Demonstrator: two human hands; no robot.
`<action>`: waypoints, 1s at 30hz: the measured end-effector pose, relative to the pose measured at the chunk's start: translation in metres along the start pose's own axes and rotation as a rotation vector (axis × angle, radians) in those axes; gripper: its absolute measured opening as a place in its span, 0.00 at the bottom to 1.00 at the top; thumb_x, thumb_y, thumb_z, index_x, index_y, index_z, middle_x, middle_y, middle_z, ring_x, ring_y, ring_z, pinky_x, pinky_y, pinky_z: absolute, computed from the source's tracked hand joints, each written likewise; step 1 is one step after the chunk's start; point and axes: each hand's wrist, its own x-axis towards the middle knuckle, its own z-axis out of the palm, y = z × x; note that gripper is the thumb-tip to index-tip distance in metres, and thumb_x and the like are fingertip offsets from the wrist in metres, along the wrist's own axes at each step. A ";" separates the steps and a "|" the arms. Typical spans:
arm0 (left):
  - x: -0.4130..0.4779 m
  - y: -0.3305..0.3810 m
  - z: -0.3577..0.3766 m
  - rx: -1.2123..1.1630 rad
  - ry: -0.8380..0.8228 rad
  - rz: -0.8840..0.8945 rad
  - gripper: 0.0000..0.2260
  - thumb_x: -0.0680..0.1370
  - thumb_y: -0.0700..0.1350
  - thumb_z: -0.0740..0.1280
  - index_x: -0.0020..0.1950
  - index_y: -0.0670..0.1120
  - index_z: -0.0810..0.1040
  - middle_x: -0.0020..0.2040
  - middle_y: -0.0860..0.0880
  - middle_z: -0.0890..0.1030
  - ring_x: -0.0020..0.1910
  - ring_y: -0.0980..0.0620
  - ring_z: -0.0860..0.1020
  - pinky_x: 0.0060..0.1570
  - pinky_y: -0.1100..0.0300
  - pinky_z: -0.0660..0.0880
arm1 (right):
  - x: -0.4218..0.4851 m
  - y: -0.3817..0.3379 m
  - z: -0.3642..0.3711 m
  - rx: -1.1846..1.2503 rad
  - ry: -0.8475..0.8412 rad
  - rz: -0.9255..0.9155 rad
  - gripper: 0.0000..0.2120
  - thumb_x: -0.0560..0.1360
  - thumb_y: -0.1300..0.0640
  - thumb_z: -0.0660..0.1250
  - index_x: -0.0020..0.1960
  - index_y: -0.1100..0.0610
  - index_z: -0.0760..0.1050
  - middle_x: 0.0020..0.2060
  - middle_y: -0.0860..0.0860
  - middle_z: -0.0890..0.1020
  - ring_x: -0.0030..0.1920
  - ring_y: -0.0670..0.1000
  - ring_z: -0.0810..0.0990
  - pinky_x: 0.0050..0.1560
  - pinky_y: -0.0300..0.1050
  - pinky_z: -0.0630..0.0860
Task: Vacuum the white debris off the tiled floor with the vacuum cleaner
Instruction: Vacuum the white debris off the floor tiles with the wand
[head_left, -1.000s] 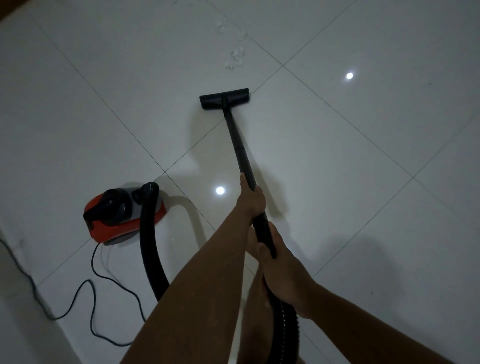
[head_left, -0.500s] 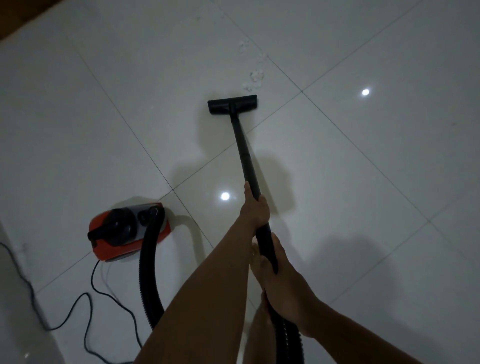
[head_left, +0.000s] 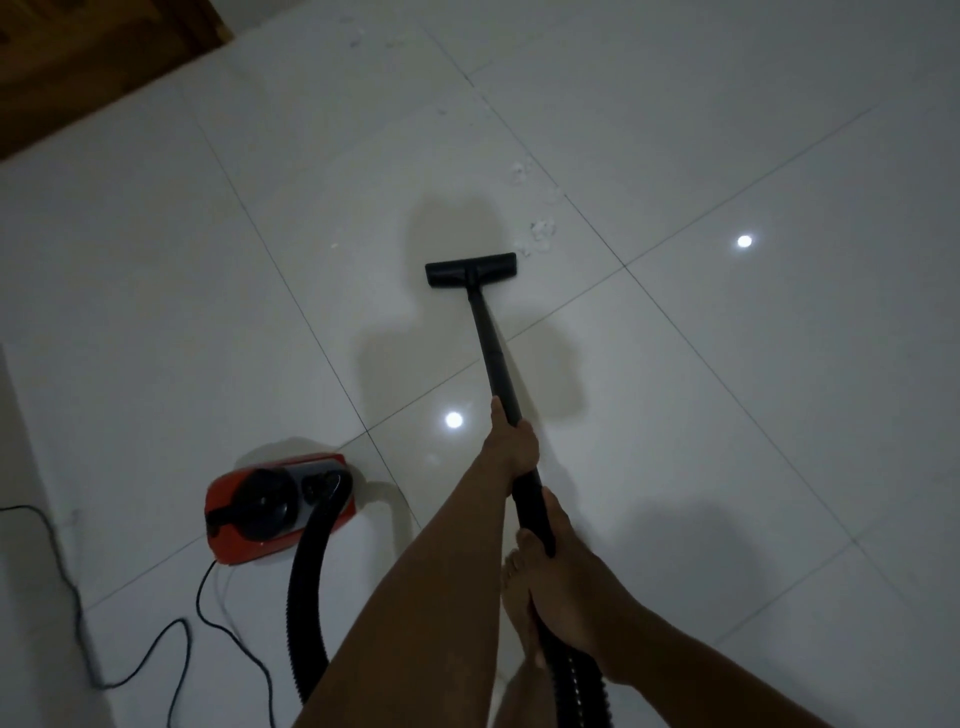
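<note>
1. where the frame starts at far left, a loose black cord snakes over the floor to the red vacuum; a step back could snag it.
2. the ribbed hose rises from the vacuum and curves toward the person; if the reach forward outruns its slack, the vacuum could be dragged or tipped.
3. a small white speck lies well left of the nozzle and is easy to miss in this dim light.
4. the nozzle looks flat on the tile, though the gloom hides any gap under it; the wand runs back from it to both hands.
5. the left hand is wrapped round the wand, the nearer of the two to the nozzle.
6. the debris lies just past the nozzle's right end and is not yet under it; more bits sit farther along the grout line. a straight push would likely pass left of the clump or scatter it, so the head needs to swing right.
7. the right hand grips the wand's rear end, where the hose joins; a loose hold there would let the nozzle twist and lift.
</note>
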 end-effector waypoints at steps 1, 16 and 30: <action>0.004 0.005 -0.004 -0.007 0.004 0.000 0.29 0.85 0.47 0.53 0.80 0.55 0.37 0.60 0.44 0.71 0.38 0.53 0.70 0.47 0.55 0.70 | 0.002 -0.007 -0.002 -0.025 -0.001 -0.006 0.26 0.87 0.50 0.56 0.81 0.40 0.51 0.37 0.56 0.77 0.25 0.46 0.76 0.26 0.39 0.74; 0.093 0.089 -0.038 -0.051 0.037 -0.007 0.29 0.85 0.48 0.52 0.79 0.59 0.37 0.46 0.49 0.70 0.40 0.50 0.73 0.35 0.57 0.71 | 0.087 -0.099 -0.032 -0.100 0.031 0.018 0.27 0.87 0.51 0.56 0.82 0.38 0.51 0.40 0.50 0.69 0.27 0.48 0.75 0.28 0.43 0.78; 0.179 0.201 -0.072 -0.122 0.071 -0.003 0.30 0.85 0.49 0.53 0.79 0.59 0.36 0.65 0.44 0.71 0.42 0.49 0.74 0.42 0.55 0.74 | 0.166 -0.212 -0.088 -0.120 -0.063 0.064 0.27 0.86 0.47 0.54 0.79 0.30 0.47 0.36 0.54 0.77 0.29 0.50 0.77 0.27 0.42 0.76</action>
